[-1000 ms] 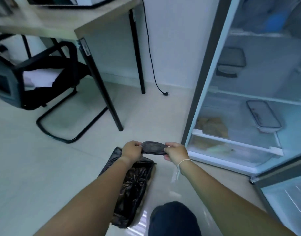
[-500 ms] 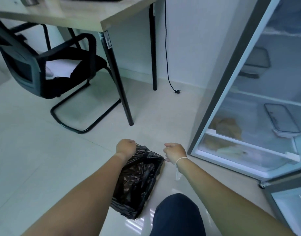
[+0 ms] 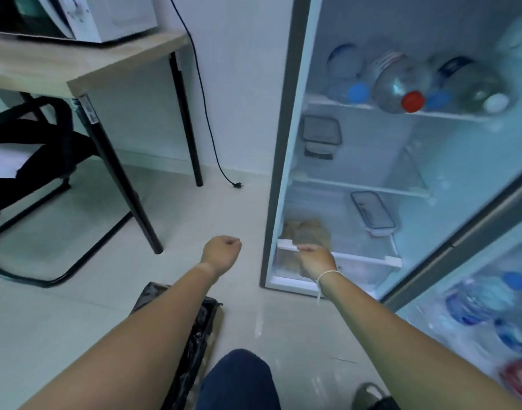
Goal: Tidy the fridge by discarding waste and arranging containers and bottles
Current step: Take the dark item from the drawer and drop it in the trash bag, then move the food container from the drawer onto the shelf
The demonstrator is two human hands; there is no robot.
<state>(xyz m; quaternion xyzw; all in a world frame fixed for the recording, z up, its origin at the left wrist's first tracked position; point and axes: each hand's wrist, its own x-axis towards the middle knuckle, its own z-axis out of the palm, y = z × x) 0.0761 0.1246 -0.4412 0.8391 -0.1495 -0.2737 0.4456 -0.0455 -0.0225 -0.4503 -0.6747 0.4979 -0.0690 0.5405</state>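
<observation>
- Fridge [image 3: 283, 173] stands with its door open; interior lit, some motion blur toward the right edge.
- Left hand [image 3: 222, 252] hangs over the bare floor, fingers curled into a loose fist, nothing in it.
- Right hand [image 3: 317, 260] sits in front of the bottom drawer [image 3: 363, 269], just at its white front rail; fingers curled, apparently empty. Whether it touches the rail cannot be told.
- Black bag [image 3: 194, 329] lies on the floor below the left forearm, mouth toward the fridge; contents not visible.
- Top shelf: bottles [image 3: 401, 84] lying on their sides, caps outward, crowded together. Middle shelf: dark-lidded container [image 3: 321, 133] at the back left. Lower shelf: clear container [image 3: 372, 214] to the right, brownish wrapped items [image 3: 307, 232] at left front.
- Door rack: further bottles [image 3: 484, 300], blurred.
- Judgement: task partway at most. Bag is set out for waste; brownish items look like the next candidates for discarding. Bottles and containers are not yet arranged; most of the sorting remains.
</observation>
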